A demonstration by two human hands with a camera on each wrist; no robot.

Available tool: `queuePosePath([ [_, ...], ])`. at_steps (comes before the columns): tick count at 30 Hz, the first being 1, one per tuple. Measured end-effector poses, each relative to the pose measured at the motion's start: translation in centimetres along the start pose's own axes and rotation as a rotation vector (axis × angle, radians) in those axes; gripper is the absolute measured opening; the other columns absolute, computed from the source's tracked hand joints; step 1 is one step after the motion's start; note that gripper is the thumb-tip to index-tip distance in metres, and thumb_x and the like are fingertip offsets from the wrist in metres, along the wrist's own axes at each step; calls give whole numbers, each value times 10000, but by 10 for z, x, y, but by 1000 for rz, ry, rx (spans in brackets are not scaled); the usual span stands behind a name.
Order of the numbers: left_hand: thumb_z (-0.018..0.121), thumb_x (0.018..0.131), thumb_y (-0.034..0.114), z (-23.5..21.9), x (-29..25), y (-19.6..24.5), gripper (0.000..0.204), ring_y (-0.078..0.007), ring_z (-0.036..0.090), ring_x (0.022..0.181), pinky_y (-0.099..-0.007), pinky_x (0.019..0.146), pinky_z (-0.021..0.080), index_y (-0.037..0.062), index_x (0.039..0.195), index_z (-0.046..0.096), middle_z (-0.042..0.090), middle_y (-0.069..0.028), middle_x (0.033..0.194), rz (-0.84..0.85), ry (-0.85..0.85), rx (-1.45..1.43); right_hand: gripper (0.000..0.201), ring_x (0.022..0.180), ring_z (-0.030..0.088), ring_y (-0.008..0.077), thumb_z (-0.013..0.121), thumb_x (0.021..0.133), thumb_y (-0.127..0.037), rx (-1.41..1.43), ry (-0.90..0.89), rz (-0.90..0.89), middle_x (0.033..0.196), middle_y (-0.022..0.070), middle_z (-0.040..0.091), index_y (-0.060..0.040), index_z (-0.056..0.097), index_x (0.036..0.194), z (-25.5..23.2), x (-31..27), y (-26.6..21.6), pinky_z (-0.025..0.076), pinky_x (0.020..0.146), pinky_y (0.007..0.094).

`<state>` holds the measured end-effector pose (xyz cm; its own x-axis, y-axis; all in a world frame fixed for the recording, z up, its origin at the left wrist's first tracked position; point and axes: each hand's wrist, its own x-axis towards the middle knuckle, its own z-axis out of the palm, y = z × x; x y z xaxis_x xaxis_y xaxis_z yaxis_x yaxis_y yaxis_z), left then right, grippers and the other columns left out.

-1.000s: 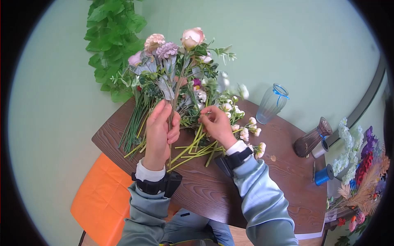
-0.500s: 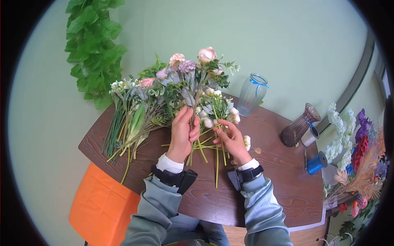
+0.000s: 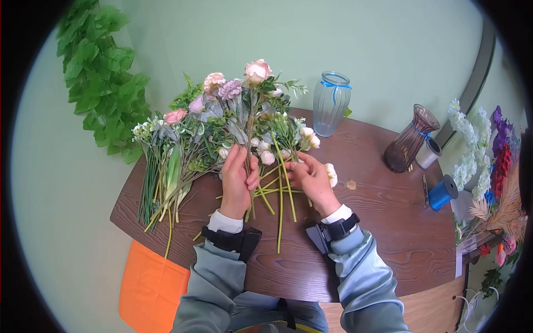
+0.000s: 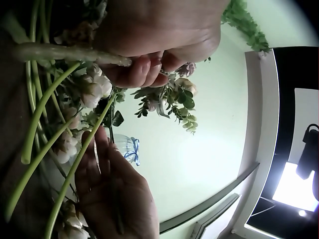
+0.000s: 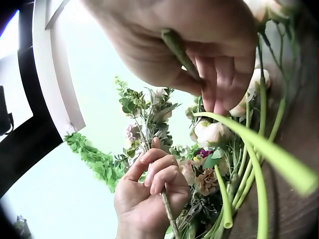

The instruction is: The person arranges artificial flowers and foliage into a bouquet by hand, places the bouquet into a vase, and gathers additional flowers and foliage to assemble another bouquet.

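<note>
My left hand (image 3: 237, 182) grips a bunch of artificial flowers by the stems, upright over the table. A pale pink rose (image 3: 257, 72) and a lilac flower (image 3: 229, 89) stand at its top, among grey-green leaves. To its right, my right hand (image 3: 313, 183) pinches a thin green stem (image 5: 175, 50) between thumb and fingers, seen from below in the right wrist view. A leafy green sprig (image 3: 282, 130) rises just above these fingers. White roses (image 3: 309, 137) lie close by, their light green stems (image 3: 279, 216) crossing on the table beneath both hands.
On the dark wooden table (image 3: 383, 250), more flowers (image 3: 161, 166) are piled at the left. A clear vase (image 3: 331, 105) stands at the back, with a purple vase (image 3: 411, 139), a white spool (image 3: 428, 154) and a blue spool (image 3: 442, 192) at the right. An orange stool (image 3: 150, 283) is front left.
The head view has shifted. My right hand has moved lower and away from the flower heads, with a green stem between its fingers. The left hand keeps hold of its bunch.
</note>
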<state>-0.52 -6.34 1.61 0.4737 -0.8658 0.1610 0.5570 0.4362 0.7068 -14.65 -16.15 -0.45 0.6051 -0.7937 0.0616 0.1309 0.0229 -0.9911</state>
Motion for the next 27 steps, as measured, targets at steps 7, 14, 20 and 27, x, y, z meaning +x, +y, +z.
queuePosePath([
  [7,395,943,198,-2,-3,-4,78,-53,334,418,-184,353,236,124,948,420,461,-15,681,49,29,4,385,758,580,61,518,872,-37,-26,90,-214,968,68,647,37,426,1238,11,-4,-5,447,608,177],
  [14,400,947,192,-1,-3,-10,86,-43,324,415,-179,358,233,122,900,418,456,-9,681,157,76,-52,393,485,375,-27,558,844,-17,-8,167,-337,914,41,663,-17,482,1230,12,-6,-9,304,431,140],
  [20,414,949,191,-3,-1,-14,117,-25,326,424,-177,363,231,110,865,419,451,9,688,231,161,10,359,484,310,-30,584,832,-27,-159,242,-497,779,-38,606,-44,544,1188,12,-6,-6,256,427,145],
  [27,431,946,195,-5,1,-18,152,-14,324,445,-171,379,230,102,825,432,464,18,701,255,196,57,295,562,391,-5,497,900,-77,30,284,-525,856,-11,555,-33,540,1188,13,-16,-20,290,466,147],
])
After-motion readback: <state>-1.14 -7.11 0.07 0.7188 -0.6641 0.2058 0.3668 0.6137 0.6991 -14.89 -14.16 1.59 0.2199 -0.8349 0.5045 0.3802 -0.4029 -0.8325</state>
